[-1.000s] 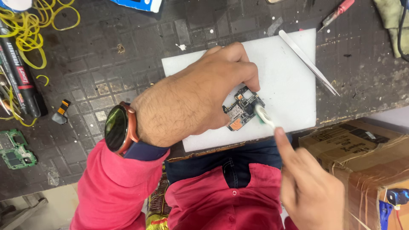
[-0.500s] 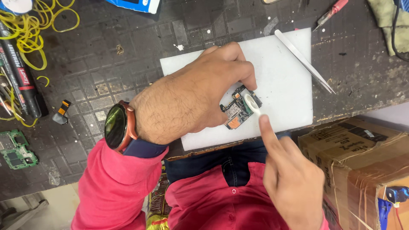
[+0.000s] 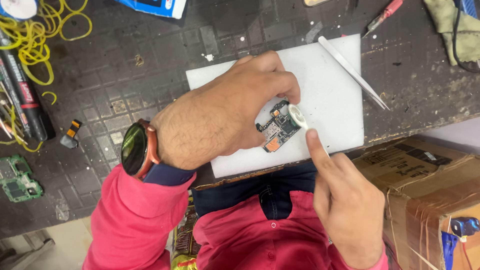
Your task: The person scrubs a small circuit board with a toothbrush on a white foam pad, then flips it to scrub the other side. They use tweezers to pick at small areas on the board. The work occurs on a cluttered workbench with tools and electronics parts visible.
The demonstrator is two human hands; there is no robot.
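Note:
My left hand [image 3: 225, 112], with a round watch on the wrist, presses down on a small dark circuit board [image 3: 274, 131] lying on a white pad [image 3: 330, 95]. Its fingers pin the board's upper left part. My right hand [image 3: 345, 200] holds a white brush [image 3: 298, 117] with the forefinger stretched along the handle. The brush head rests on the board's upper right corner.
Metal tweezers [image 3: 352, 72] lie across the pad's right corner. Yellow rubber bands [image 3: 35, 35] and markers [image 3: 22, 95] sit at the left, with a green circuit board [image 3: 17, 179] below. A red-handled screwdriver [image 3: 382, 16] lies at the top, a cardboard box [image 3: 430, 185] at the right.
My right hand has moved up and left, bringing the brush head from the board's right edge onto its upper right corner. My left hand has stayed on the board.

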